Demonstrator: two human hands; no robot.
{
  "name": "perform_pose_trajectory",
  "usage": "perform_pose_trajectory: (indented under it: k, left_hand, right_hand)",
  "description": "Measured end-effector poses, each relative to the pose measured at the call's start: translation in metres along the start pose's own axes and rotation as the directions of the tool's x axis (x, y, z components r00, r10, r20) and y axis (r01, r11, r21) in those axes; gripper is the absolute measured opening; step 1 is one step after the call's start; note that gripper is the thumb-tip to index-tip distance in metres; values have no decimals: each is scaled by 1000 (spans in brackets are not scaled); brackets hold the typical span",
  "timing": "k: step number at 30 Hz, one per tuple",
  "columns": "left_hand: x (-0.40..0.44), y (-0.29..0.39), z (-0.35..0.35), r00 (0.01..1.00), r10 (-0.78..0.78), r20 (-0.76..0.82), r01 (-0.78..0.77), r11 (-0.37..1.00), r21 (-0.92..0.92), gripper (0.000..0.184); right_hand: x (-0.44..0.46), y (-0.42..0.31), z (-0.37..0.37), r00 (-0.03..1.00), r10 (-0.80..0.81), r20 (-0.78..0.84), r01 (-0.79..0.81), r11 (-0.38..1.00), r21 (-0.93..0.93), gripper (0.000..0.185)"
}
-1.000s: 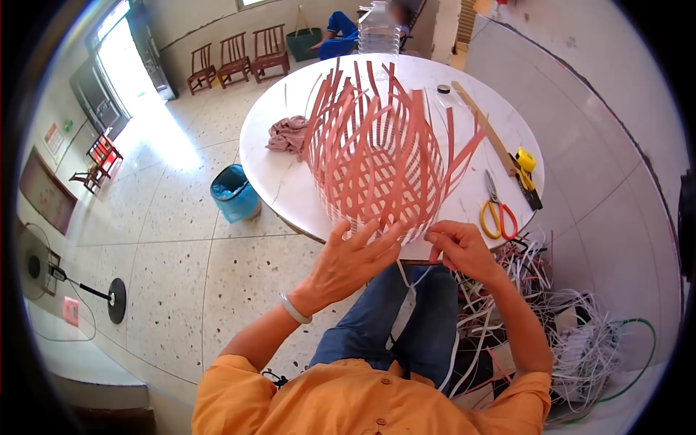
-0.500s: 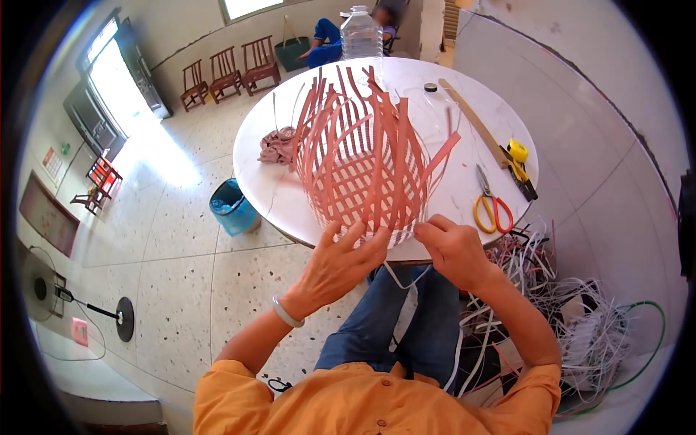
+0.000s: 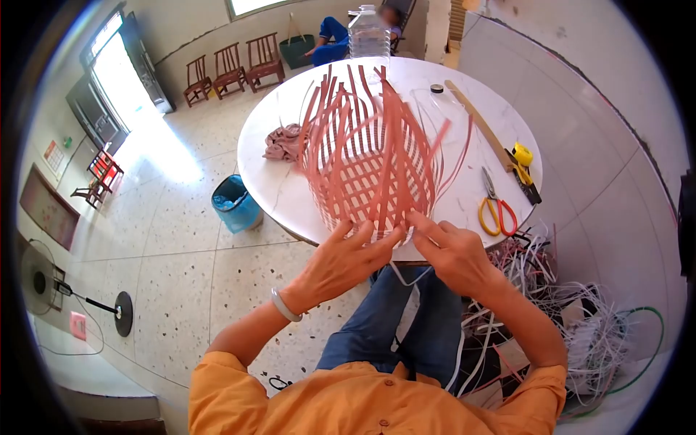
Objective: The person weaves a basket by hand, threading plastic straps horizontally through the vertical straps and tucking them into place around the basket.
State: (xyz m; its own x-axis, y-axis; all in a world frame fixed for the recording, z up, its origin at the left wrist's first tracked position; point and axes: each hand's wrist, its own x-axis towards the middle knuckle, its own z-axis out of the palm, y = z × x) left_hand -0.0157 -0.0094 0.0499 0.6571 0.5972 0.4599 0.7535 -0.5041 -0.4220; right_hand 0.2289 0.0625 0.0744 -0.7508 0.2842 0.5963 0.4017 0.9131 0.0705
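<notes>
A half-woven basket (image 3: 353, 174) of red-brown and white plastic strips lies on the round table, its long loose red-brown ends sticking up and away from me. At its near edge, my left hand (image 3: 348, 255) grips the woven wall, fingers over it and thumb low. My right hand (image 3: 455, 254) is close beside it, with thumb and forefinger pinched at the same edge; what exactly lies between those fingertips is hidden. A white strip (image 3: 403, 279) hangs in a loop below my hands, over the table's front edge.
On the white table (image 3: 279, 196) are scissors (image 3: 494, 206), a yellow tape measure (image 3: 521, 153), a wooden ruler (image 3: 478, 123), a crumpled cloth (image 3: 283, 143) and a clear jug (image 3: 368, 36). Tangled strips (image 3: 587, 348) lie lower right. A bin (image 3: 237, 205) stands left; a person (image 3: 333, 43) sits behind.
My right hand has moved left and slightly up along the basket's near edge, closer to my left hand. Some loose red-brown ends on the right have shifted.
</notes>
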Motion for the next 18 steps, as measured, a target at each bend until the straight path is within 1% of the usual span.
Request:
perform_pose_trajectory:
  k: [1,2,3,5,6,8,9,11,12,13,14,15,17,18]
  left_hand:
    - [2,-1,0,1000,8,29,-9,1000,28,26]
    - [3,-3,0,1000,4,26,-5,1000,29,26]
    - [4,-4,0,1000,28,15,-28,998,55,25]
    - [3,-5,0,999,50,5,-50,995,81,23]
    - [1,-6,2,999,49,-6,-48,996,79,22]
    - [-2,-5,4,999,42,-14,-41,996,74,21]
    - [-4,-5,5,999,26,-22,-25,999,42,21]
    - [-6,-5,4,1000,4,-29,-4,1000,10,21]
    - [-5,-5,3,1000,2,-30,-3,1000,-28,21]
    - [-5,-6,3,1000,-1,-30,-1,998,-67,21]
    - [-4,-6,4,999,-6,-32,4,998,-67,21]
    - [-2,-5,5,998,-10,-55,6,998,-67,20]
    - [-2,-4,6,997,-14,-78,9,998,-69,20]
    - [-2,-2,4,999,-29,-34,26,997,-70,30]
  right_hand:
    - [3,2,-2,998,-44,48,44,999,-1,19]
    - [7,4,-3,991,-89,95,90,996,0,19]
    - [10,4,-4,991,-93,97,94,996,0,19]
    - [16,3,-6,978,-106,181,120,990,-70,20]
    - [19,1,-7,977,-109,183,123,990,-69,20]
    - [24,-8,-8,979,-119,167,147,975,-166,21]
    - [26,-12,-8,978,-122,170,149,976,-160,21]
    - [30,-21,-10,973,-116,200,169,947,-274,27]
    - [31,-26,-12,972,-122,202,175,946,-274,27]
    - [31,-32,-13,971,-113,212,180,927,-330,28]
    - [31,-39,-13,970,-103,221,184,904,-386,30]
    - [31,-47,-11,969,-106,224,188,903,-386,30]
    - [33,-62,-7,983,-24,179,117,843,-526,27]
    - [34,-68,-5,983,-25,181,118,842,-526,27]
